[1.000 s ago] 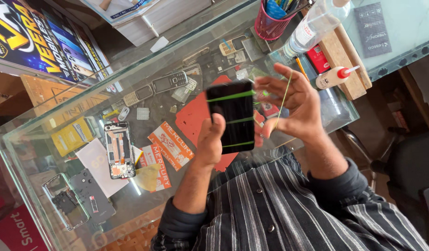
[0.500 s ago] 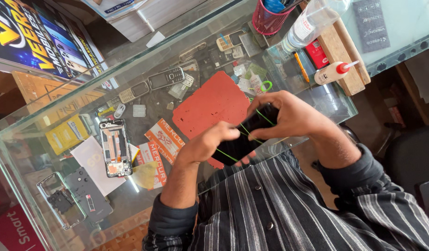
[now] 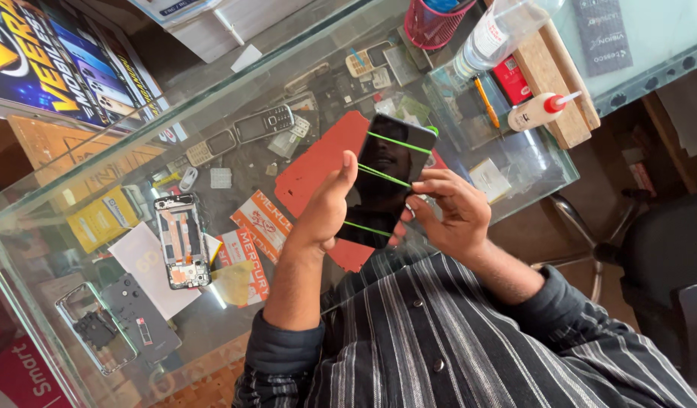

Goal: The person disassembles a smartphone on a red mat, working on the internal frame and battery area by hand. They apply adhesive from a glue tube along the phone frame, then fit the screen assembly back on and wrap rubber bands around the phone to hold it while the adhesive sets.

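Head-camera footage looked down on a glass tabletop [image 3: 507,162] with shelves of goods visible beneath it. Largest on the glass was a red-orange mat [image 3: 318,162], lying flat near the middle and partly hidden by the hands. Above the mat, raised off the glass, was a dark smartphone [image 3: 385,177] with thin green bands stretched across its black screen, tilted so that its top pointed toward the far edge of the tabletop. The left hand [image 3: 323,208] gripped the phone along its left edge, thumb pointing up beside the screen and fingers curled behind it. The right hand [image 3: 454,211] was at the phone's right edge, fingertips bent in and touching that side near the middle green band; whether they pinched the band or only pressed the edge could not be made out.

To the left of the mat lay an opened phone frame [image 3: 182,240] with its insides showing, on a white sheet. Further back sat an old keypad phone [image 3: 264,123]. At the far right a white glue bottle [image 3: 541,111] with a red nozzle lay on its side against a wooden block [image 3: 554,75], and a pink mesh cup [image 3: 437,23] stood near the far edge.
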